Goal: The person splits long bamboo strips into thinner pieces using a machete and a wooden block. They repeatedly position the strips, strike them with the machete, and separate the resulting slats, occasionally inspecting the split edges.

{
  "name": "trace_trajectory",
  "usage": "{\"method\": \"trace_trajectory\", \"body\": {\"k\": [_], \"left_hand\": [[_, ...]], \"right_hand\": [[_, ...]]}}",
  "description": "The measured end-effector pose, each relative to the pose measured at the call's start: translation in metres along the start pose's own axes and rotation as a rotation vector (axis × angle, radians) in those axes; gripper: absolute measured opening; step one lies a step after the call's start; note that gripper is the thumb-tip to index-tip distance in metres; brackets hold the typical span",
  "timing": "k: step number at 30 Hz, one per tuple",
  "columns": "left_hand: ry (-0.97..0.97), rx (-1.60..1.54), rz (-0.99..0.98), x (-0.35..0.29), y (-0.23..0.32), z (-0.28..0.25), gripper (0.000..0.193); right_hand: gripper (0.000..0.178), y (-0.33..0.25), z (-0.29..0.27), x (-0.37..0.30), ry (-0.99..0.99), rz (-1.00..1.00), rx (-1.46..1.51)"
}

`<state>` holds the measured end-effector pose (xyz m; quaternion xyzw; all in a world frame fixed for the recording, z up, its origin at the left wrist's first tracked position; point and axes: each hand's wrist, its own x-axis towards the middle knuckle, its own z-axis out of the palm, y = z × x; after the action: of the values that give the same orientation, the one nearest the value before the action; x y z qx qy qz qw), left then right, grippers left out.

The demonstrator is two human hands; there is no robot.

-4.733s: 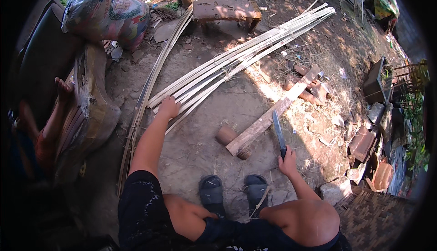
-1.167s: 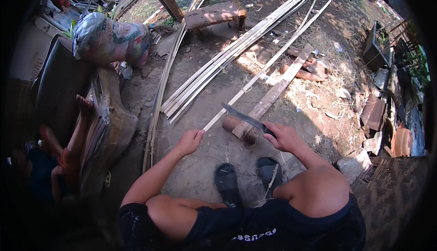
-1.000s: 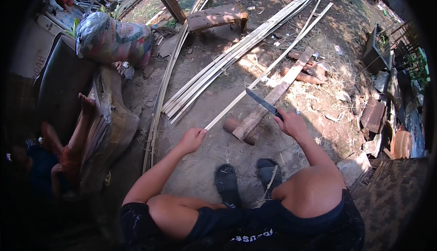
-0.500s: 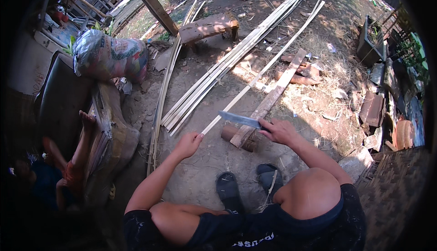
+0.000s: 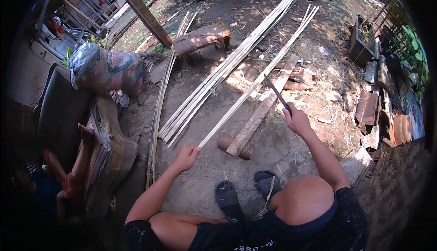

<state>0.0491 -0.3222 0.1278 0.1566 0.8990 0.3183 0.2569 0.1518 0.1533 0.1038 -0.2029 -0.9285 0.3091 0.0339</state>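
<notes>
My left hand is closed round the near end of a long, pale bamboo strip, which slants away to the far right. The strip seems to fork at its far end. In my right hand is the dark handle of a knife. Its narrow blade points up and to the left, with the tip close to the strip; I cannot tell whether they touch. Under the blade runs a wooden plank, its near end propped on a short round log.
Several bamboo strips lie in a bundle left of the held one, with thinner strips farther left. A low wooden bench and a stuffed sack stand behind. At left, another person's leg rests by a log.
My right hand has moved away and to the right with the knife, whose blade has turned from lying crosswise to pointing away. My left hand has dropped slightly nearer with the strip.
</notes>
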Motion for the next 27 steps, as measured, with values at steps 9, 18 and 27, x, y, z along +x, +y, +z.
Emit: {"method": "trace_trajectory", "body": {"k": [9, 18, 27], "left_hand": [[0.079, 0.182, 0.073, 0.020, -0.034, 0.003, 0.035], [0.608, 0.152, 0.237, 0.042, 0.026, -0.038, 0.028], [0.092, -0.370, 0.018, 0.091, 0.089, -0.029, 0.028]], "right_hand": [[0.044, -0.017, 0.078, -0.074, -0.221, 0.044, 0.305], [0.050, 0.009, 0.113, -0.123, -0.370, 0.180, 0.432], [0.058, -0.013, 0.101, -0.128, -0.543, 0.021, 0.385]]}}
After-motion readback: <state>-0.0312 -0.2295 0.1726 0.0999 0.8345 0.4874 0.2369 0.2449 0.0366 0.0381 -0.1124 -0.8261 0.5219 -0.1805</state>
